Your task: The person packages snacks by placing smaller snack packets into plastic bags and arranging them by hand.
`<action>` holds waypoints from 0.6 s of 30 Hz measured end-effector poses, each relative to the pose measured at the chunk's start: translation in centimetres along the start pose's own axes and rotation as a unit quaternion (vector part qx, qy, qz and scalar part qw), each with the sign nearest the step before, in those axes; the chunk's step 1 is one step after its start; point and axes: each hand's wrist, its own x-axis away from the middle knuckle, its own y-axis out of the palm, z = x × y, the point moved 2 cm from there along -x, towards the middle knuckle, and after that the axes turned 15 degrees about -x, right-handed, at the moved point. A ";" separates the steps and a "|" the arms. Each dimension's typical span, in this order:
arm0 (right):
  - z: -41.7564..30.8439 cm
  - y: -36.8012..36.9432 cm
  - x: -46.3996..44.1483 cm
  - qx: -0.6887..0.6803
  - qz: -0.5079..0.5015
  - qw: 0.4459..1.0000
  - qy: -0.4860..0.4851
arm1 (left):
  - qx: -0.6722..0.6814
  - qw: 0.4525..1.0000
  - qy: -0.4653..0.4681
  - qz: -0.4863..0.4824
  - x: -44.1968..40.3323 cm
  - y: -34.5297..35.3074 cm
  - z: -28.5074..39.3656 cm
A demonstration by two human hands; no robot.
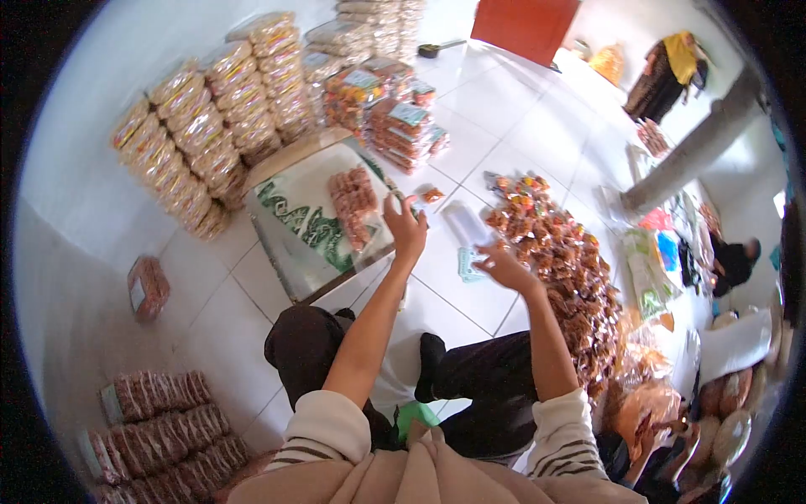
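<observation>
My left hand [406, 228] is over the right edge of a low box-like table [281, 181] with a white and green top, its fingers apart. On that top, left of the hand, lie packed rows of small brown snack packets [351, 197]. My right hand [507, 267] reaches over the tiled floor with fingers spread, beside pale green printed labels [468, 265]. Whether its fingertips touch the labels I cannot tell. Just above them lies a stack of clear plastic bags [466, 225]. A single small orange-brown packet [432, 195] sits between the table and the bags.
A long heap of loose snack packets [562, 277] spreads at right. Tall stacks of bagged snacks [197, 134] line the wall, with finished packs [401, 126] nearby. More bundles [164, 428] lie lower left. A pillar [697, 143] and other people [667, 76] are at right.
</observation>
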 end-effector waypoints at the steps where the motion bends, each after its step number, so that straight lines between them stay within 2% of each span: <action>1: 1.4 -2.6 1.3 0.005 0.042 0.999 -0.004 | 0.036 0.999 0.022 -0.026 0.3 -0.1 2.4; 2: -1.8 -5.1 4.1 -0.056 0.088 0.994 0.037 | 0.071 0.995 0.044 -0.053 0.5 -0.1 4.4; 3: -1.3 -6.8 5.8 -0.045 0.149 0.986 0.053 | 0.104 0.989 0.062 -0.081 0.8 -0.2 6.3; 5: 0.5 -9.9 8.9 -0.072 0.177 0.981 -0.030 | 0.137 0.977 0.091 -0.134 2.0 0.7 9.1; 6: 0.7 -11.4 10.7 -0.087 0.217 0.971 0.059 | 0.147 0.972 0.104 -0.148 2.8 1.4 10.2; 9: 1.0 -13.2 13.9 -0.099 0.286 0.949 0.087 | 0.174 0.956 0.107 -0.209 5.1 3.6 12.5; 10: 3.0 -13.5 14.2 -0.104 0.294 0.946 0.094 | 0.170 0.953 0.122 -0.220 5.8 4.4 12.9; 12: 8.4 -13.4 14.1 -0.240 0.257 0.927 0.129 | 0.166 0.945 0.141 -0.244 7.1 6.5 13.4; 13: 9.6 -13.4 13.5 -0.268 0.202 0.929 0.153 | 0.180 0.935 0.121 -0.281 7.9 8.0 13.4; 14: 12.6 -13.3 12.8 -0.278 0.205 0.924 0.165 | 0.191 0.923 0.098 -0.320 9.1 9.6 13.1; 16: 20.3 -11.9 10.1 -0.226 0.209 0.933 0.185 | 0.182 0.920 0.112 -0.328 11.5 13.3 12.6; 17: 22.5 -10.7 9.0 -0.212 0.282 0.926 0.135 | 0.203 0.903 0.068 -0.372 12.8 15.6 12.4; 18: 25.0 -9.8 7.7 -0.224 0.282 0.921 0.148 | 0.220 0.882 0.024 -0.417 14.2 17.8 11.9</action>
